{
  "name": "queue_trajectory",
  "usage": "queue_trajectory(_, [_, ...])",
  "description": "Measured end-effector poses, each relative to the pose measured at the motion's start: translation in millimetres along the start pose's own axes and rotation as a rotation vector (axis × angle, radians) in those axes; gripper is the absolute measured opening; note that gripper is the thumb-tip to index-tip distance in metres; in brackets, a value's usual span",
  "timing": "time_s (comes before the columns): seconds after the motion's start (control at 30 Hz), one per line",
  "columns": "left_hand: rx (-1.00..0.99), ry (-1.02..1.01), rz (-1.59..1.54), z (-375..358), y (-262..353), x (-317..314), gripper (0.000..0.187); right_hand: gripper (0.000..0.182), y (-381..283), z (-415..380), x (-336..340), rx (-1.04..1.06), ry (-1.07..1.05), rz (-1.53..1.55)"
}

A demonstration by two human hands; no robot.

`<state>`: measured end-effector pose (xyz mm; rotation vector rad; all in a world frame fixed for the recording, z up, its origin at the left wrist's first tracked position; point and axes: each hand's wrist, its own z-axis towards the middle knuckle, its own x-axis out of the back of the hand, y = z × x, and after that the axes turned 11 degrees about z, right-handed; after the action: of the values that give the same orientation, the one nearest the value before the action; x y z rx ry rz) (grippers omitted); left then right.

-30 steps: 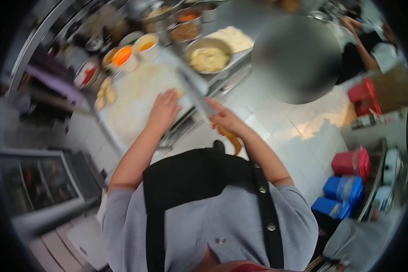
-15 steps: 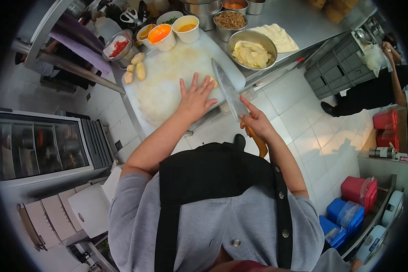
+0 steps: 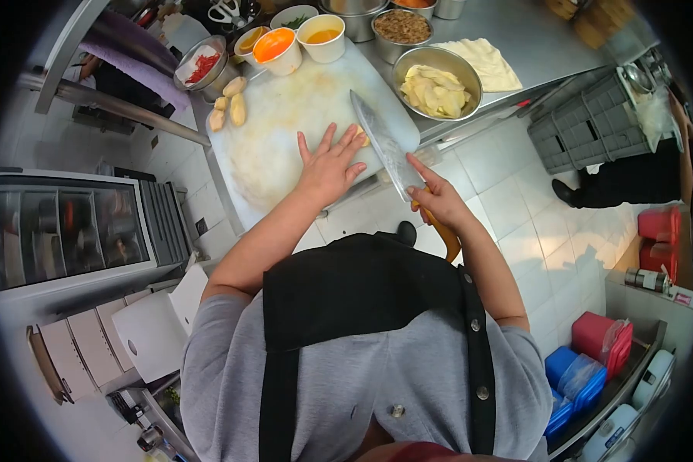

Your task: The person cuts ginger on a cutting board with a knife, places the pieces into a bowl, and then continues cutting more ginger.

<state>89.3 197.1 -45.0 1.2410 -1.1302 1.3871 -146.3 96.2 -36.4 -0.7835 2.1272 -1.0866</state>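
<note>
My left hand [image 3: 329, 168] lies on the white cutting board [image 3: 273, 154] with its fingers spread. Its fingertips touch a small yellowish piece [image 3: 363, 136], mostly hidden beside the blade. In my right hand [image 3: 439, 202] is the large knife [image 3: 383, 144], gripped by its yellow-brown handle, the blade slanting over the board's right part next to my left fingertips. Several peeled yellowish pieces [image 3: 238, 110] rest at the board's left edge. To the right of the board stands a metal bowl [image 3: 474, 75] of pale yellow slices [image 3: 434, 91].
Cups of orange [image 3: 274, 48] and yellow liquid [image 3: 323, 38] stand at the board's back. A bowl of red strips [image 3: 202, 69] is at the left. Behind the slices are a bowl of brown crumbs [image 3: 402, 27] and a pale cloth [image 3: 481, 65]. Another person [image 3: 631, 173] stands at the right.
The view has shifted slightly. The knife blade has tipped a little to the left, closer over the small piece at my left fingertips. Both hands keep their holds.
</note>
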Motion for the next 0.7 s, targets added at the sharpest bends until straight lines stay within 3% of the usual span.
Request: queue_trajectory(0.7, [-0.015,-0.053,0.030,1.4,0.0,1.3,0.054,0.063,-18.4,6.7,17.3,-0.046,-0.080,-0.101])
